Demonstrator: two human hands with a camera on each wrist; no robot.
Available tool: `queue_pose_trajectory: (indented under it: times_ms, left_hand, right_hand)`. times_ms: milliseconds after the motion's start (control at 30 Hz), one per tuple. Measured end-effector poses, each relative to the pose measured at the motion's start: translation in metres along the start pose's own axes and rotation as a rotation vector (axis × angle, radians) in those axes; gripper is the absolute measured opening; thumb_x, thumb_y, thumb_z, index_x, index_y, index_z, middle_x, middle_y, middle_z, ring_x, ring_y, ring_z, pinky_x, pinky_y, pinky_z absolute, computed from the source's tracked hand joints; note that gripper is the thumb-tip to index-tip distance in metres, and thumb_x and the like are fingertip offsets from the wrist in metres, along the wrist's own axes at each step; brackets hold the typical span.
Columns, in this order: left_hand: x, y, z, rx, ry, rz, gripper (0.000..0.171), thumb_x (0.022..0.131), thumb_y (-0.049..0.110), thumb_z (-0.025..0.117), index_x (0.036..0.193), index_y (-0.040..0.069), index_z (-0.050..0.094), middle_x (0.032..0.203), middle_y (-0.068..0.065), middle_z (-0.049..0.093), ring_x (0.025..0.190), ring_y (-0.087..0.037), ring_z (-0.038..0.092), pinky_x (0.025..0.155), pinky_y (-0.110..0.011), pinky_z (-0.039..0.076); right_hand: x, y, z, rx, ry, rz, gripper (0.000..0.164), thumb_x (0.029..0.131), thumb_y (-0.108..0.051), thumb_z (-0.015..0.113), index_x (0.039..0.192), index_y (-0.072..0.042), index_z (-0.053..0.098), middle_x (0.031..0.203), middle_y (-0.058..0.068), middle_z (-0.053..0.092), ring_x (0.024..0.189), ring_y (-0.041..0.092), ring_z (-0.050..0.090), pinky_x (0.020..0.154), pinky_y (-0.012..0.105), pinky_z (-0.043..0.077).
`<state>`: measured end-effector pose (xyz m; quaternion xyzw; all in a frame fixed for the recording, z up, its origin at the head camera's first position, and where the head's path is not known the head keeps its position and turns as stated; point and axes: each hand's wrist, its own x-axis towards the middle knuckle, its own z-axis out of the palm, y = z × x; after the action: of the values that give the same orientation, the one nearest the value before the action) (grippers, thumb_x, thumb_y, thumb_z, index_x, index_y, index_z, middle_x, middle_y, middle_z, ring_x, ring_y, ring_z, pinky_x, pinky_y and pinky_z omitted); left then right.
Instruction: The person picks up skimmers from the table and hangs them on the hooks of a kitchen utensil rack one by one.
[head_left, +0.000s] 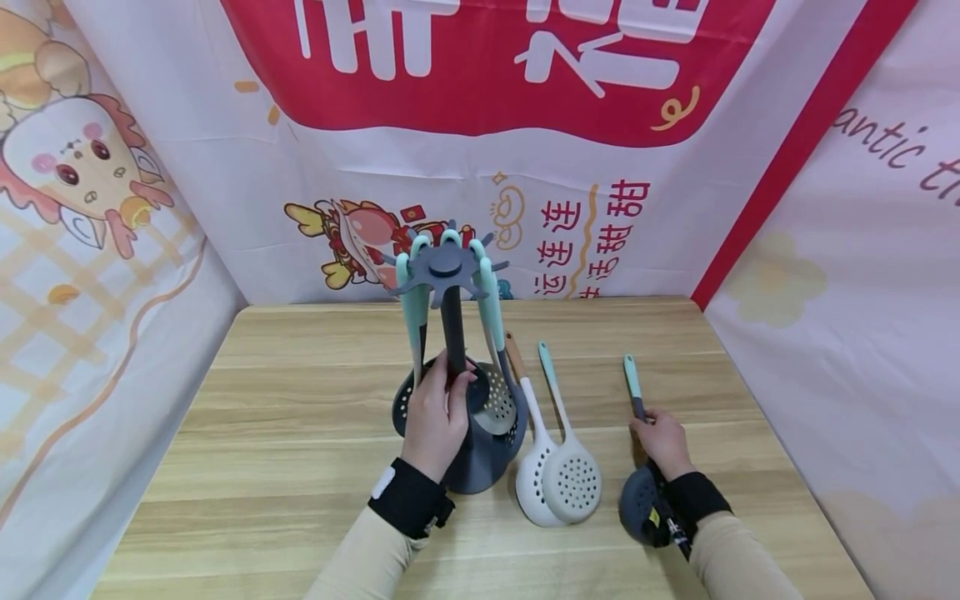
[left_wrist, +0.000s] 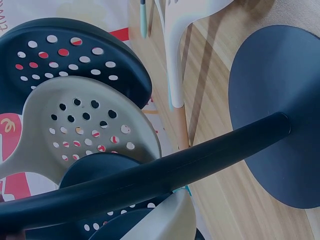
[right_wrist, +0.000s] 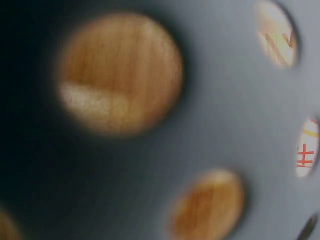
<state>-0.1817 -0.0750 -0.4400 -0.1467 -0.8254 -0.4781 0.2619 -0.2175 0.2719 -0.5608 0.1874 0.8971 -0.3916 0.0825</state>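
My left hand (head_left: 437, 421) grips the dark pole of a utensil stand (head_left: 446, 265). Several utensils with mint handles hang from its notched top, among them a dark skimmer (left_wrist: 131, 75) and a pale grey skimmer (left_wrist: 40, 112). In the left wrist view the pole (left_wrist: 150, 175) runs down to a round dark base (left_wrist: 270, 95). At the right, my right hand (head_left: 663, 442) holds a dark skimmer (head_left: 636, 500) by its handle, its mint end pointing away from me. Its perforated head (right_wrist: 240, 115) fills the right wrist view, very close and blurred.
Between the stand and my right hand, a white skimmer with a wooden handle (head_left: 516, 354) lies partly under a pale skimmer with a mint handle (head_left: 551, 375). Printed cloth (head_left: 450, 158) hangs behind the wooden table (head_left: 300, 433) and along both sides.
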Motion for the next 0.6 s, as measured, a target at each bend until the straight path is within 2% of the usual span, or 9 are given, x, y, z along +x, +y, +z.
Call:
queue_pose_trajectory:
  times_ms: [333,600]
  left_hand:
    - [0.0,0.001,-0.001,-0.004,-0.006,-0.015,0.02,0.105,0.012,0.049,0.117,-0.002,0.056,0.102,-0.012,0.068,0.094,-0.022,0.069,0.084,-0.039,0.058]
    - [0.0,0.001,-0.001,-0.009,-0.003,-0.005,0.021,0.104,0.012,0.049,0.117,-0.002,0.056,0.101,-0.014,0.068,0.094,-0.022,0.069,0.084,-0.039,0.059]
  right_hand:
    - [-0.004,-0.008,-0.002,0.033,-0.009,0.016,0.044,0.098,-0.015,0.053,0.131,0.015,0.051,0.1,0.025,0.066,0.075,0.021,0.06,0.057,0.025,0.046]
    - [-0.005,-0.012,-0.003,0.03,0.012,-0.04,0.043,0.098,-0.014,0.052,0.129,0.015,0.052,0.094,0.023,0.066,0.062,0.016,0.055,0.053,0.025,0.045]
